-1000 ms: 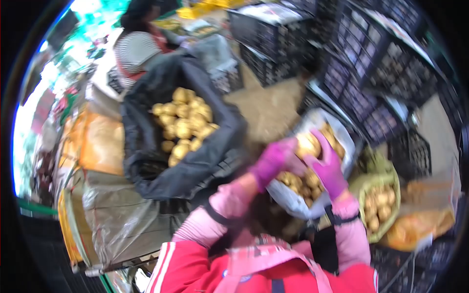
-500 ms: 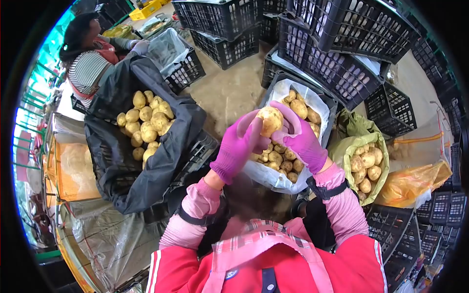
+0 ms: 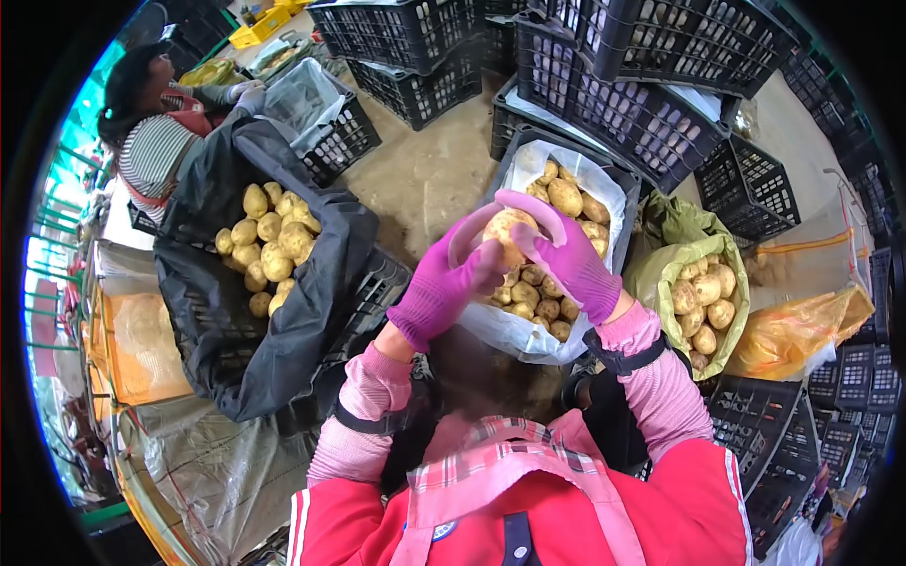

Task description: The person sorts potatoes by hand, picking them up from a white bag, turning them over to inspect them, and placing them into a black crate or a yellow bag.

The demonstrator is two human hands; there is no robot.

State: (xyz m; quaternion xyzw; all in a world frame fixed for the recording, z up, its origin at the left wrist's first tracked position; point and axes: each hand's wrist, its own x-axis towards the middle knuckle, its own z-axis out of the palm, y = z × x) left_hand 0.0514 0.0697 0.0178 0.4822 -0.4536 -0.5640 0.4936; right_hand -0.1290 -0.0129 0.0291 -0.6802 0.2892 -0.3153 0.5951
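A pale yellow potato [image 3: 511,235] is held between both my hands, above a black crate lined with a white bag [image 3: 612,191]. My left hand [image 3: 448,276], in a purple-pink glove, closes on the potato from the left. From the right, my right hand [image 3: 571,259], gloved alike, grips the same potato with fingers curled over its far side. Several potatoes [image 3: 538,300] lie in the lined crate beneath and beyond my hands. My gloves hide part of that crate and part of the held potato.
To the left stands a crate lined with black cloth [image 3: 330,274], with several potatoes inside. An olive-green sack [image 3: 649,274] of potatoes is at the right. Stacked black crates [image 3: 623,104] rise beyond. A person [image 3: 156,132] sits at upper left beside another lined crate [image 3: 342,141].
The held potato is turned in my fingers and sits slightly lower and to the left. The whole view has shifted a little to the left.
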